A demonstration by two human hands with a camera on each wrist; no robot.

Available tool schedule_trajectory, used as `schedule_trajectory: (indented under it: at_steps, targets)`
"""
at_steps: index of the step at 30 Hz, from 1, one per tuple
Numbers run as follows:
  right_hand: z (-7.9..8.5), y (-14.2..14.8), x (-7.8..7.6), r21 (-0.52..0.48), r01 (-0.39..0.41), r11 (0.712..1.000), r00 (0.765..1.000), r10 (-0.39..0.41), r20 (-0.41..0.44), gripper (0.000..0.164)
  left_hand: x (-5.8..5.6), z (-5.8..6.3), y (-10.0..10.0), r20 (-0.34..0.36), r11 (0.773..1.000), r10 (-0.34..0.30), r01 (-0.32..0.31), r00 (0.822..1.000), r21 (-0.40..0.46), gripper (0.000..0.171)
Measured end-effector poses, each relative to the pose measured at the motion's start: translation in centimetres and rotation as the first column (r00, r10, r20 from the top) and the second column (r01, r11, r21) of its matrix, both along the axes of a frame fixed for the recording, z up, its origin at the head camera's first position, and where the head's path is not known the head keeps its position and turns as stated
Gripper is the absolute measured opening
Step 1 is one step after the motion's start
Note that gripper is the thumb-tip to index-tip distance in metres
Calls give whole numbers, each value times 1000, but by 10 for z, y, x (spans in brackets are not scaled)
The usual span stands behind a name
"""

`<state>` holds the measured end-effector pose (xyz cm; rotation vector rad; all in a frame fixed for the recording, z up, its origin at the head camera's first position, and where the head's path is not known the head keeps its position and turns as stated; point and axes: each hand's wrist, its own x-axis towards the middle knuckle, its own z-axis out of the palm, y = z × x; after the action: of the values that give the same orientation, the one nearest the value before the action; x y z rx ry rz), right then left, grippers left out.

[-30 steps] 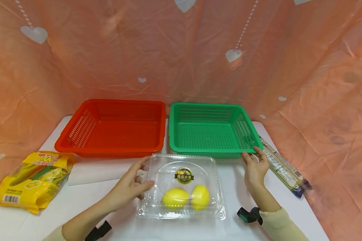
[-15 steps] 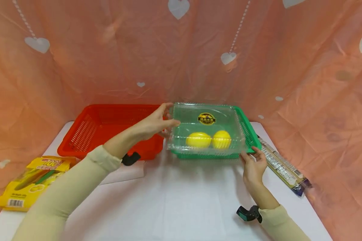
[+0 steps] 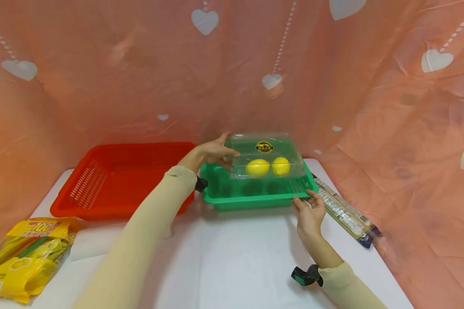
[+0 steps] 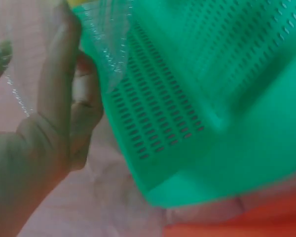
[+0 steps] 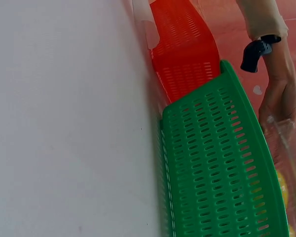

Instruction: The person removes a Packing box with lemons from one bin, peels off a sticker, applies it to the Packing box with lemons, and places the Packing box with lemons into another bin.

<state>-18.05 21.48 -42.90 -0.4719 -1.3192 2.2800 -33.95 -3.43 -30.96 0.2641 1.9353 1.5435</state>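
Observation:
In the head view my left hand (image 3: 216, 152) grips the left side of a clear plastic fruit box (image 3: 264, 148), which has a dark round label on its lid. Two yellow lemons (image 3: 257, 168) lie inside it. The box is over the back part of the green basket (image 3: 251, 200), tilted. My right hand (image 3: 310, 214) pinches the basket's rim at the front right corner. The left wrist view shows the left thumb and fingers (image 4: 59, 64) on either side of the box's edge. The right hand itself is outside the right wrist view, where the basket's perforated side (image 5: 212, 158) shows.
A red basket (image 3: 123, 184) stands left of the green one. In front of it lies a white paper-like sheet (image 3: 94, 242), partly behind the left sleeve. A yellow snack bag (image 3: 31, 257) is at the far left, a long flat packet (image 3: 346, 210) at the right. A pink curtain hangs behind.
My left hand has lifted the fruit box off the table and carried it back and right, over the green basket. The right hand stays on the basket's rim. The head view has shifted slightly.

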Motion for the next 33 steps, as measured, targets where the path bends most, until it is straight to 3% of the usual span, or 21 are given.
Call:
schedule_trajectory:
  at_steps: [4,14,33]
  targets:
    - [0,-4,-1,-8,-1,1000,1000,1,-5,38,-6,-9,2,64,999,21,-18,998,-47,96]
    - [1,-8,-5,-18,6,1000,1000,-6,-25,37,-15,-26,10,119,981,84,-62,989,-184,90]
    - [-1,-21,-7,-40,-24,999,999,22,-43,37,-20,-46,-5,127,980,99,-74,987,-186,90]
